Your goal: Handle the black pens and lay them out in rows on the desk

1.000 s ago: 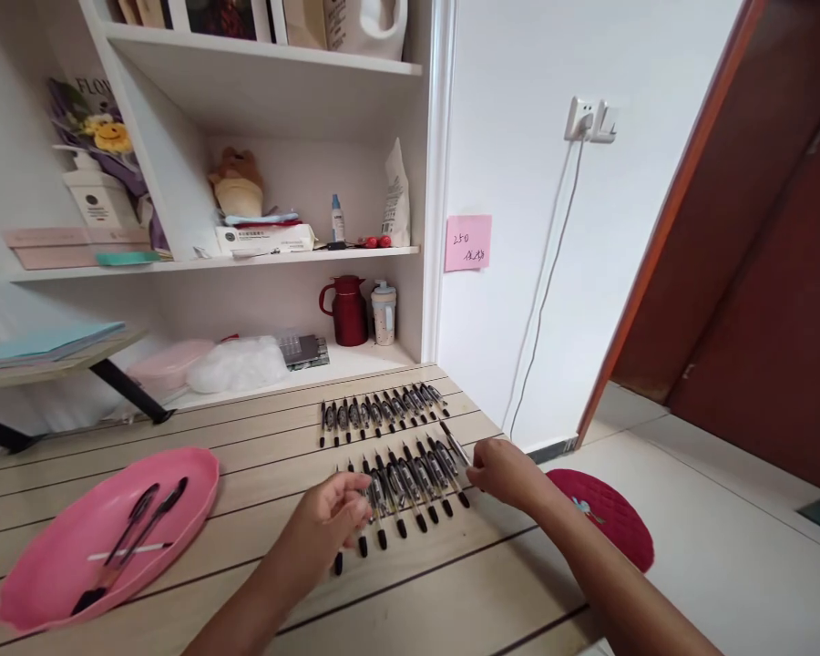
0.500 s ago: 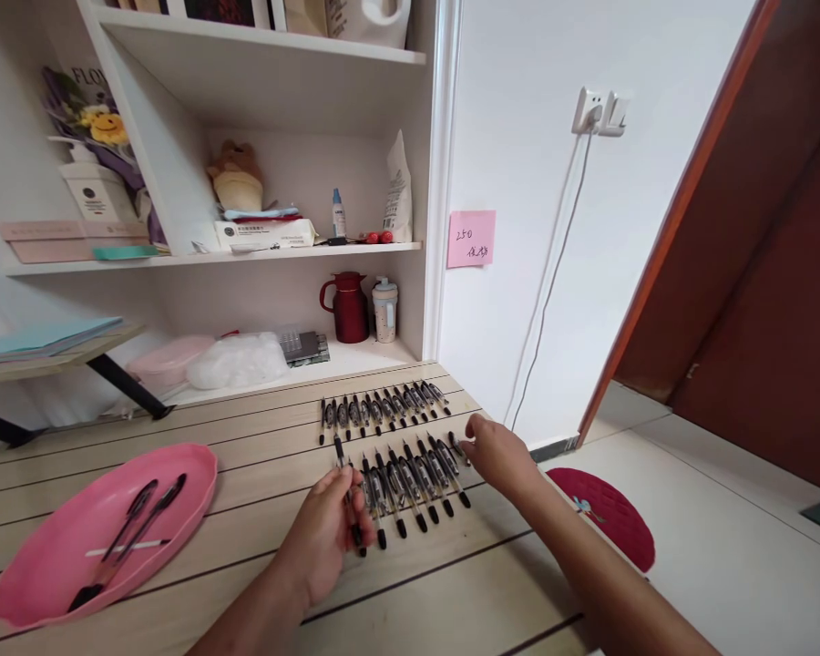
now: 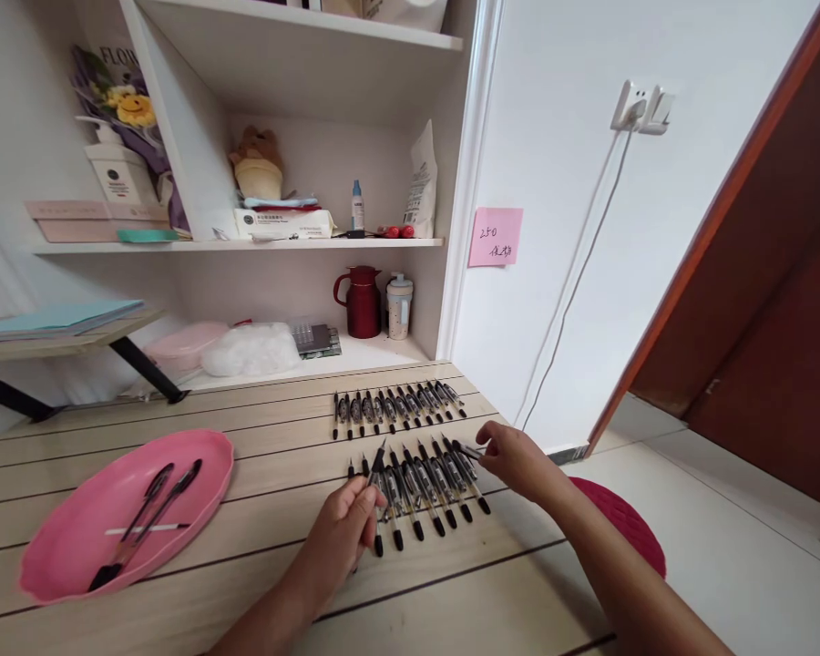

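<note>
My left hand (image 3: pixel 347 517) is closed round a slim pen (image 3: pixel 378 461), its tip slanting up and to the right. It hovers at the left end of the near row of pens (image 3: pixel 439 492), which lie side by side with dark pen caps between them. At the right end of that row, my right hand (image 3: pixel 514 460) pinches a short dark pen cap (image 3: pixel 467 449) between thumb and fingers. The cap lies sideways, its dark end towards the left. Part of the near row is hidden behind my left hand.
Behind lies a far row of pens (image 3: pixel 389 408). A pink tray (image 3: pixel 47 556) on the left holds two capped pens (image 3: pixel 154 510) and a thin white stick (image 3: pixel 140 528). White shelves (image 3: pixel 280 246) bound the table at the back, with a red jug (image 3: pixel 363 305). A wall stands at right.
My left hand has tilted its pen from leaning left to leaning right. The right hand has drawn a pen cap sideways from the row's right end. The whole view has shifted slightly.
</note>
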{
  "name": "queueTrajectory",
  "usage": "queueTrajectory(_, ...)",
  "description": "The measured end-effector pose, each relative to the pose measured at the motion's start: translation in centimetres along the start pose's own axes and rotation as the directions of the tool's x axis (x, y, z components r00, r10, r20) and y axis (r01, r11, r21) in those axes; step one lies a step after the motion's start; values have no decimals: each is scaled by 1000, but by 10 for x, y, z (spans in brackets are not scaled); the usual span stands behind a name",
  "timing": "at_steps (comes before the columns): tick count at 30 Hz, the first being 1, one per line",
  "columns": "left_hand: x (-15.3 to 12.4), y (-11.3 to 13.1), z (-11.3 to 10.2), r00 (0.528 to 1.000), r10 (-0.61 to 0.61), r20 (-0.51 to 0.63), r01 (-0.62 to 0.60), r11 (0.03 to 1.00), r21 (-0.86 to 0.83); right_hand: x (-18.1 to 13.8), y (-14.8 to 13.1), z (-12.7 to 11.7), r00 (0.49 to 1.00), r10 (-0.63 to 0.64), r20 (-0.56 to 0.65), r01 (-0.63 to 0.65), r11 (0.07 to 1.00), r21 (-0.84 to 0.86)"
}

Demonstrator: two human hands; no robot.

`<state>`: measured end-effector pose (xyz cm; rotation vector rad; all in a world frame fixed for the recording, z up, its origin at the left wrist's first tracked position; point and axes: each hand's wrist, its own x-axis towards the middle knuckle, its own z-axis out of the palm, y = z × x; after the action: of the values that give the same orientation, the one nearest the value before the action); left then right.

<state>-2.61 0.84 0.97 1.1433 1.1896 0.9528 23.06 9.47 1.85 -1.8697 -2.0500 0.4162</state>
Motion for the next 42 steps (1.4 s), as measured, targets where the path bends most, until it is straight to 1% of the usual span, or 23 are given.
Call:
queueTrajectory(2,0,-2,0,1000,21,5,-21,999,41,2,-9,-2,999,-41,0,41,999,-27)
queueTrajectory(4,-1,-3,1,999,42,7,-43,997,67,6,-15,0,999,-45,-6,45,995,-93)
queueTrajectory(6,-2,-5,0,998,61,-1,-61,995,83,10,-15,6,1000,-10,-5,10,990,-142)
queueTrajectory(9,-2,-6,-1,998,69,-1,-68,992,104,15,-4,14,999,41,12,-39,988,-150)
queueTrajectory(11,-2,-7,-1,997,71,14,-72,990,118,18,5,16,998,57,23,-54,993,-109)
queueTrajectory(15,0,-8,-3,997,69,33,-73,988,137,23,18,19,994,69,85,-72,997,37)
queueTrajectory(17,0,-8,-3,997,70,31,-73,987,144,25,22,22,994,76,82,-83,993,89)
queueTrajectory(22,0,-6,-3,996,80,24,-83,981,177,28,29,23,987,125,102,-148,953,264)
queueTrajectory(24,0,-5,-2,996,80,26,-83,979,187,28,33,19,982,174,69,-187,921,341)
queueTrajectory(26,0,-6,-2,996,85,26,-89,977,192,25,37,12,979,202,15,-192,905,379)
queueTrajectory(28,0,-7,-2,995,102,18,-104,975,194,21,41,7,982,190,-5,-177,922,345)
queueTrajectory(31,1,-9,-2,993,119,13,-120,972,201,12,46,5,993,119,16,-120,976,180)
queueTrajectory(33,0,-9,-2,993,113,21,-115,970,214,6,48,7,998,63,25,-65,995,80)
queueTrajectory(35,-2,-6,-1,994,107,32,-112,966,234,2,47,8,1000,31,5,-31,998,46)
queueTrajectory(37,-4,-3,-1,993,112,46,-120,959,258,-2,40,7,999,40,-17,-38,992,117)
queueTrajectory(39,-6,1,0,990,130,58,-141,948,284,-6,25,4,999,47,7,-47,952,302)
queueTrajectory(41,-8,4,0,985,161,63,-173,933,316,-11,2,2,997,-20,73,-21,851,525)
queueTrajectory(42,-8,5,0,982,177,65,-189,923,335,-15,-12,1,990,-93,102,12,795,607)
